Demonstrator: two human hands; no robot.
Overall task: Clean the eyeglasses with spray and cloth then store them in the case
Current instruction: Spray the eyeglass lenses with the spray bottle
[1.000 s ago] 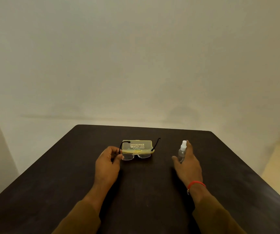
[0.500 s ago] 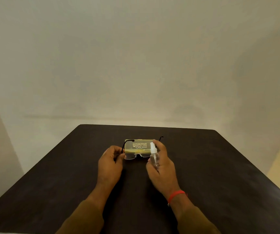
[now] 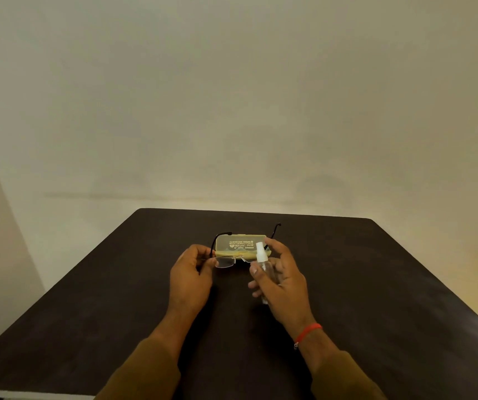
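Nearest the camera two brown sleeves [image 3: 145, 368] enter from the bottom edge, one on each forearm; on the right wrist sits a red thread band [image 3: 308, 332]. Both forearms reach forward over a dark table [image 3: 391, 298], which fills the lower half of the view.

The left hand [image 3: 191, 280] is raised above the tabletop with its back towards the camera; its thumb and forefinger pinch the left corner of the eyeglasses [image 3: 225, 261], at the place where the dark temple meets the lens; the other fingers curl loosely beneath.

The right hand [image 3: 285, 281] grips a small clear spray bottle [image 3: 264, 265] – thumb pressed on the near side of its body, the lower fingers wrapped round it; the forefinger is lifted and bent just beyond the white nozzle, and whether it touches the nozzle top cannot be told. The bottle is tilted a little, its nozzle next to the right lens, which it partly hides.

The eyeglasses are rimless with clear lenses; their temples are unfolded and point away from the person; the left one arches over the left end of the case [image 3: 242, 243], the right one ends past its right end. The lenses hang just before the case's near edge – touching it or not, I cannot tell.

The case is a translucent yellowish box with print on its top; it lies flat near the middle of the table.

Beyond the table's far edge rises a plain pale wall [image 3: 232, 96].
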